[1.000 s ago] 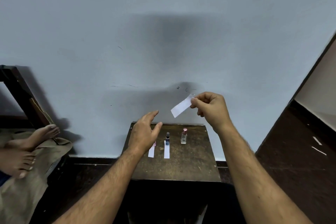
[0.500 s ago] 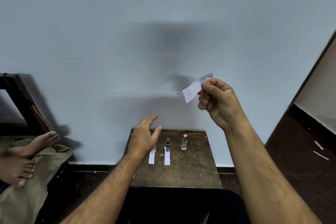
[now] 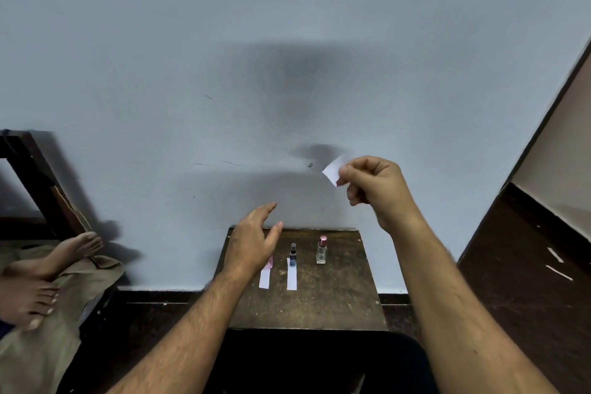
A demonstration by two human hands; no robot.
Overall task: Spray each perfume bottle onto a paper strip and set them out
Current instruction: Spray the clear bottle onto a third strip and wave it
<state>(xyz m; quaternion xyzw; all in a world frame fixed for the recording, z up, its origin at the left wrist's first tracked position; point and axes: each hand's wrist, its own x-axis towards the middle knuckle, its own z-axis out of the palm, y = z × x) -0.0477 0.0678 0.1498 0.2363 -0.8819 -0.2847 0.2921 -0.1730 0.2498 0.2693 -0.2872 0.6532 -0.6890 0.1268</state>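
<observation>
- Head view, looking down at 2 bare forearms stretched over a small dark wooden table (image 3: 335, 307) set against a pale blue wall (image 3: 192, 41).
- Right hand (image 3: 375, 187) is raised well above the table, fingers curled, with a white paper strip (image 3: 332, 169) pinched between thumb and fingertips; the strip sticks out to that hand's left and looks blurred.
- Left hand (image 3: 252, 245) hovers over the table's far left part, fingers straight and relaxed, thumb spread, holding nothing.
- Just beyond the left hand's wrist side, a pinkish strip (image 3: 265, 277) lies flat on the table; its far end is hidden by the hand, and something pink shows there that I cannot make out.
- To the right of the left hand stands a small dark-capped bottle with blue contents (image 3: 292, 254), upright, with a white strip on the table (image 3: 291, 278) lying in front of it and touching or overlapping its base.
- Further right, below the right hand, a clear bottle with a pink cap (image 3: 321, 251) stands upright, with no strip before it.
- Far off to the left of the left hand, another person's bare feet (image 3: 48, 272) rest on beige cloth (image 3: 41, 345).
</observation>
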